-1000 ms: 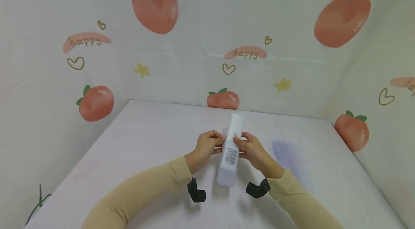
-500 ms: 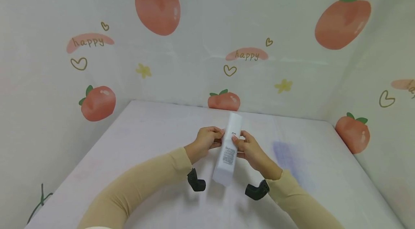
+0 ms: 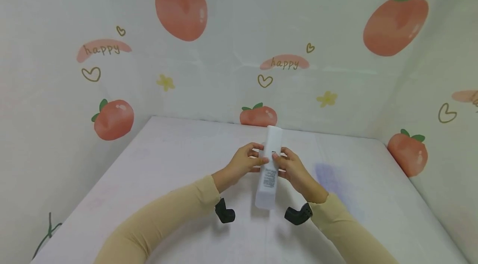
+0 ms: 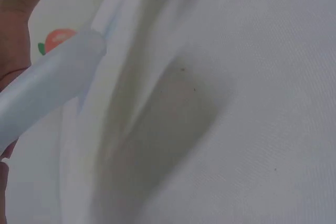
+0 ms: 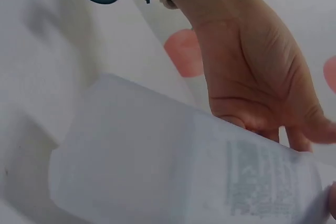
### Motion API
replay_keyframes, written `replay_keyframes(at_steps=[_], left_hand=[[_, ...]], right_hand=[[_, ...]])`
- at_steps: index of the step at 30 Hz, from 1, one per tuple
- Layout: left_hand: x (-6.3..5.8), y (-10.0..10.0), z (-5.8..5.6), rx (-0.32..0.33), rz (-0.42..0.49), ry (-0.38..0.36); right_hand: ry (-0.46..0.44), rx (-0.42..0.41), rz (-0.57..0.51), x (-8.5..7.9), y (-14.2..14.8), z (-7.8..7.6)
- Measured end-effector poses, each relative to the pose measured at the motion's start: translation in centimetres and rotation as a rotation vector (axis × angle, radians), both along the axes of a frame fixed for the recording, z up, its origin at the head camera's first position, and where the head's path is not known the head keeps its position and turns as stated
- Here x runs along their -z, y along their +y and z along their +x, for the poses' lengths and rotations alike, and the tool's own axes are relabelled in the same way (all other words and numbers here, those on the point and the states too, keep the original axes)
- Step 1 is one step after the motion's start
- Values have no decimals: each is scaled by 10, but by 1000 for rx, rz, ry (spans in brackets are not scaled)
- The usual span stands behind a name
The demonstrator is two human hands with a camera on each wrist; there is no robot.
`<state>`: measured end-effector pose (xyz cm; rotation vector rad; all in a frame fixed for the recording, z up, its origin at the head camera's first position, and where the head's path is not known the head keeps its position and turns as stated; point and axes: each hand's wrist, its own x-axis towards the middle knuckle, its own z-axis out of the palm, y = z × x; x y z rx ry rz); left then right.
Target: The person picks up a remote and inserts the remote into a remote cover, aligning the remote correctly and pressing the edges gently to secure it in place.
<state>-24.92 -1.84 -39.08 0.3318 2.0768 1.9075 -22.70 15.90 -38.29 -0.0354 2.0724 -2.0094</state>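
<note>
"How far along do things look?"

"The white box is between the left hand and the right hand, tilted. I'd judge it's clear of the tabletop, since its shadow falls apart from it in the left wrist view. So the lift looks done. It isn't set down, and neither hand has let go; whether anything else is left, I can't tell."

"And the left hand?"

"Parted to about the box's width: thumb on the near face, fingers along the side nearest that hand. It has hold of the box, lightly I'd guess."

"The right hand?"

"Much the same from the other side. Its thumb lies on the near face, just beside the left thumb, and its fingers go behind, their tips hidden."

"Anything on that face?"

"A block of small print, just below both thumbs, too blurred to read."
</note>
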Motion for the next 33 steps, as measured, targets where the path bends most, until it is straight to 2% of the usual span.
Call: replay_keyframes(at_steps=[2, 5, 8, 11, 13, 15, 17, 20, 23, 25, 29, 33], left_hand=[[-1, 1, 0, 0, -47, 6], [-1, 1, 0, -22, -68, 9], [-2, 0, 0, -69, -32, -4], [-5, -2, -1, -97, 14, -15], [-7, -1, -1, -107, 11, -17], [-7, 0, -2, -101, -1, -8], [-6, 1, -2, -89, -22, 7], [-6, 3, -2, -51, -49, 25], [-7, 4, -1, -14, -72, 15], [-9, 5, 0, 8, -91, -2], [-11, 4, 4, 45, -124, -39], [-9, -2, 5, 50, -125, -71]], right_hand=[[5, -9, 16, -1, -2, 1], [4, -3, 17, -2, -3, 1], [-43, 33, -62, -3, -2, 2], [-114, 22, -183, -4, 2, 2], [-144, 31, -224, -4, 3, 3], [-146, 57, -245, -4, 1, 4], [-129, 117, -237, -3, -3, 4], [-87, 200, -200, -1, -8, 2], [-65, 249, -158, 1, -7, -2], [-57, 259, -133, 3, -5, -5], [-50, 230, -96, 4, -1, -9], [-74, 218, -119, 5, -5, -11]])
